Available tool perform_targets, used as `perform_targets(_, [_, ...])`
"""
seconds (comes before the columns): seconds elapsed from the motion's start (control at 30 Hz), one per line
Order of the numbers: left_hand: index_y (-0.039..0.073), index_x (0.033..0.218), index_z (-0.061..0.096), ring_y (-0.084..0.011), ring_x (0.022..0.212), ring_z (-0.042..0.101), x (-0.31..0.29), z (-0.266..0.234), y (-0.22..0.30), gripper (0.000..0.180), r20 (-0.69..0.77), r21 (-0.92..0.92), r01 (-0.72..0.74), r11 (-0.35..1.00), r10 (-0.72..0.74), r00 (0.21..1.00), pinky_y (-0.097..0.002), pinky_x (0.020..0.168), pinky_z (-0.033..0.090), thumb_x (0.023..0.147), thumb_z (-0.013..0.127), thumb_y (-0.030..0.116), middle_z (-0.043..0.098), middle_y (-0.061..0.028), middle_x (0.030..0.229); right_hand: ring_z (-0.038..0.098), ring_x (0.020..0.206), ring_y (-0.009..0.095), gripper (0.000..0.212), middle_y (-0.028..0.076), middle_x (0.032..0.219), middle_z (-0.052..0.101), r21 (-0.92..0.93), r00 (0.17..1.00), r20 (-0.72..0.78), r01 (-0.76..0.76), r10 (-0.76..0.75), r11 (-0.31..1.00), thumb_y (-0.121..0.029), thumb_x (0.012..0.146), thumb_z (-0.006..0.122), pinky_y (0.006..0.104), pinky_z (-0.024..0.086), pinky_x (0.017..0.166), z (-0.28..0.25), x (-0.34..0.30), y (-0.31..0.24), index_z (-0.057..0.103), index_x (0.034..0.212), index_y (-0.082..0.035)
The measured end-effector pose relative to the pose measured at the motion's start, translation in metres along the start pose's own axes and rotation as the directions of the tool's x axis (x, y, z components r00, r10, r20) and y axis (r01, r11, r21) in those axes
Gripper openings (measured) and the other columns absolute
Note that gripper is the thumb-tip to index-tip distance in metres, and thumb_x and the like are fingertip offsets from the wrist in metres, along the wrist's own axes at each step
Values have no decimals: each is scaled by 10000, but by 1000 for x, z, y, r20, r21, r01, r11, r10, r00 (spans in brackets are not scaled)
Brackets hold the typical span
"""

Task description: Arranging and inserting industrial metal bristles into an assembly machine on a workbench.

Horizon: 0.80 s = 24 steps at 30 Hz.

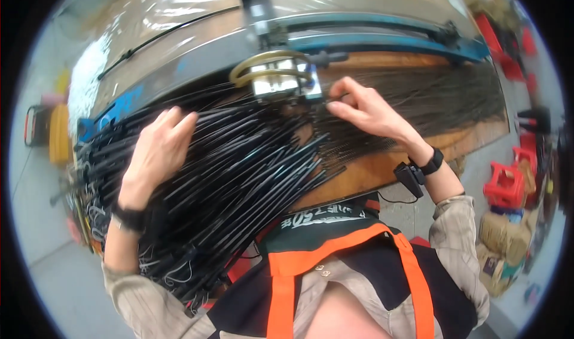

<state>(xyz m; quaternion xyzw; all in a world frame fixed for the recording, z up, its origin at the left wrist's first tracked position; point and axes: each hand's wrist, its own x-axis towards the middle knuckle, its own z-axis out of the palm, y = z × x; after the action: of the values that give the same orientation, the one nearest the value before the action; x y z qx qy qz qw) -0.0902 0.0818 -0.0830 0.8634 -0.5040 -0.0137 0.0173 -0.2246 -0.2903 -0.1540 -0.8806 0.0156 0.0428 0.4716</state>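
Observation:
A pile of long, thin black rods (233,177) covers the left of the wooden bench. My left hand (161,147) is closed above these rods, thumb against the fingers; what it pinches, if anything, is hard to make out. In front of me stands a small metal machine (276,83) with a yellowish hose (272,55) curving round its top. Just right of the machine, my right hand (368,108) has its thumb and index finger pinched together. Anything between those fingertips is too small to tell. Thin dark rods (412,99) lie in a layer beyond and beside this hand.
A blue metal rail (371,40) runs along the back of the machine. Behind it, clear plastic sheeting (161,10) covers a surface. Bare wooden bench (347,183) shows at the near edge. Red stools (505,183) and brown sacks (505,237) stand on the floor at right.

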Motion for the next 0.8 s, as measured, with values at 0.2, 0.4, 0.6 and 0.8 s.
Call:
perform_targets(0.2, [47, 1077, 618, -284, 746, 564, -5, -1, 43, 212, -31, -48, -6, 999, 4, 1000, -391, 621, 484, 866, 636, 42, 507, -111, 802, 617, 628, 199, 218, 108, 743, 653, -295, 944, -93, 279, -318, 914, -148, 873, 719, 326, 486, 608, 12, -17, -7, 555, 953, -30])
perform_targets(0.4, [45, 1080, 630, -277, 704, 554, 7, 8, 71, 221, -102, -158, -23, 987, 7, 995, -383, 599, 476, 860, 649, 27, 493, -113, 774, 633, 655, 164, 220, 91, 769, 663, -474, 924, -228, 169, -306, 864, -211, 900, 709, 312, 496, 622, 17, -35, 0, 591, 953, -33])
perform_targets(0.6, [40, 1104, 640, -273, 678, 547, 16, 8, 83, 242, -121, -187, -35, 982, 13, 993, -381, 589, 469, 863, 652, 23, 492, -113, 764, 646, 752, 102, 274, 67, 809, 686, 161, 982, -185, 74, -44, 984, -314, 962, 639, 280, 504, 669, 23, -45, 5, 686, 1019, -50])
perform_targets(0.8, [43, 1147, 644, -272, 662, 534, 17, 4, 92, 294, -108, -239, -61, 969, 36, 994, -384, 577, 459, 855, 669, 25, 489, -110, 757, 659, 786, 121, 305, 68, 850, 706, 192, 964, -245, 152, -103, 969, -339, 961, 639, 275, 513, 701, 27, -49, 9, 705, 1097, -74])
